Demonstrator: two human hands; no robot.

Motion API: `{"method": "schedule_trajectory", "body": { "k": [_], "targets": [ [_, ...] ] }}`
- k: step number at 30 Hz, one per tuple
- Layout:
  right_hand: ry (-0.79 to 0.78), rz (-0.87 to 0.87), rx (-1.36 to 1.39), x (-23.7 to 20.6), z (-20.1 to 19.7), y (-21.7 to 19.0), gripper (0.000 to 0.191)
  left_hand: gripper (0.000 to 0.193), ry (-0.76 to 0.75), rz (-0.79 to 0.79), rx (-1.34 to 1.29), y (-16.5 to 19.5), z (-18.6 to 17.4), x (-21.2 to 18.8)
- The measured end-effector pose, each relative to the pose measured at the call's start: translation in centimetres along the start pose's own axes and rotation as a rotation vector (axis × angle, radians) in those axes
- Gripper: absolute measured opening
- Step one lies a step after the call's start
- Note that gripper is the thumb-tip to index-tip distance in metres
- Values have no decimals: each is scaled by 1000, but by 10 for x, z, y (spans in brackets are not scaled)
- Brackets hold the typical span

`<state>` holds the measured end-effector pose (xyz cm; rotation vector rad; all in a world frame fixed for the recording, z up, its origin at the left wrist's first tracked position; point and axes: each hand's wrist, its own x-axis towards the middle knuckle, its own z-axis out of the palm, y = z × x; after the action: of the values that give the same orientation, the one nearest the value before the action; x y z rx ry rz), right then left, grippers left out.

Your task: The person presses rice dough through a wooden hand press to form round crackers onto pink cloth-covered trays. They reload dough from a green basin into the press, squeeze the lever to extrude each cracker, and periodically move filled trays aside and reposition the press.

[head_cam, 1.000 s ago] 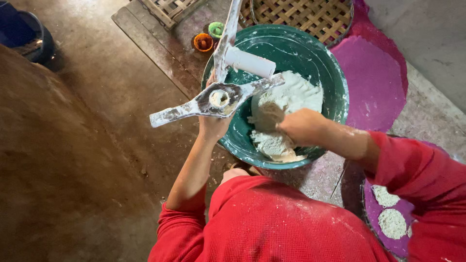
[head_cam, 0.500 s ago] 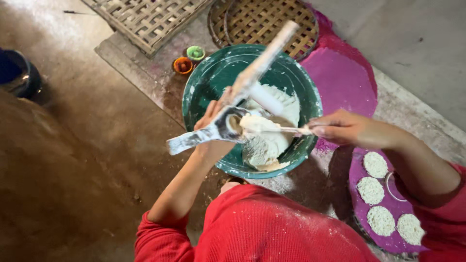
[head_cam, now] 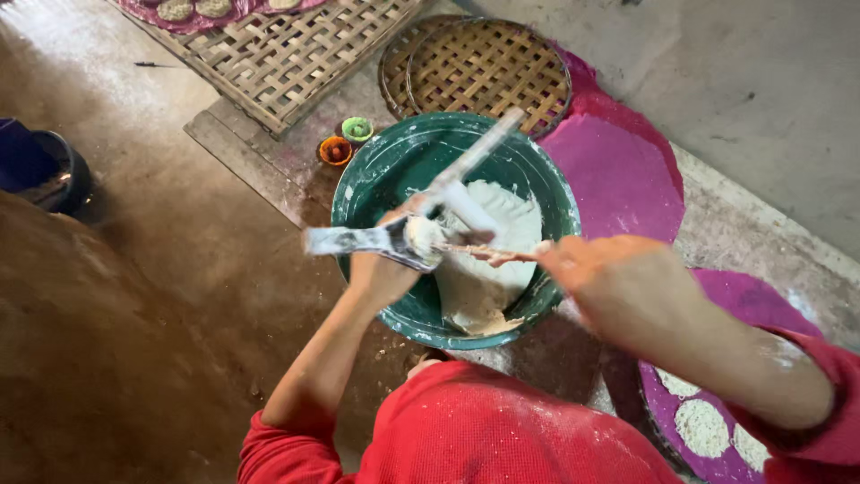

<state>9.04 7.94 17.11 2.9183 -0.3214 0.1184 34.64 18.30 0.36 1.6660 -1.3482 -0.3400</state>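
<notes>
My left hand [head_cam: 381, 269] grips a dough-smeared metal hand press [head_cam: 354, 240] by its lower handle, above the near left side of a green basin [head_cam: 376, 179]. The press's upper lever [head_cam: 475, 157] is swung up and away. Its cup [head_cam: 421, 237] is packed with white dough. My right hand [head_cam: 609, 278] reaches in from the right, and its floury fingertips touch the dough at the cup. It is blurred by motion. A mound of white dough [head_cam: 488, 278] lies in the basin below.
A purple tray [head_cam: 663, 412] with round white discs sits at lower right. Purple cloth [head_cam: 618, 170], round woven baskets [head_cam: 488, 67] and a bamboo mat [head_cam: 287, 54] lie behind the basin. Small orange [head_cam: 335, 151] and green [head_cam: 356, 129] cups stand by it. A blue bucket [head_cam: 36, 161] is at left.
My right hand left the dough in the basin and carried a lump up to the press cup. The press tilted, its lever swinging to the upper right. My view shifted.
</notes>
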Motion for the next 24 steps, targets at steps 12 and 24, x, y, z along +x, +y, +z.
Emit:
{"method": "schedule_trajectory", "body": {
  "k": [12, 24],
  "targets": [
    [-180, 68, -10, 20, 6, -14, 35, 78, -9, 160, 309, 13, 4, 15],
    [69, 472, 947, 5, 129, -37, 57, 56, 319, 152, 454, 10, 0, 30]
  ]
}}
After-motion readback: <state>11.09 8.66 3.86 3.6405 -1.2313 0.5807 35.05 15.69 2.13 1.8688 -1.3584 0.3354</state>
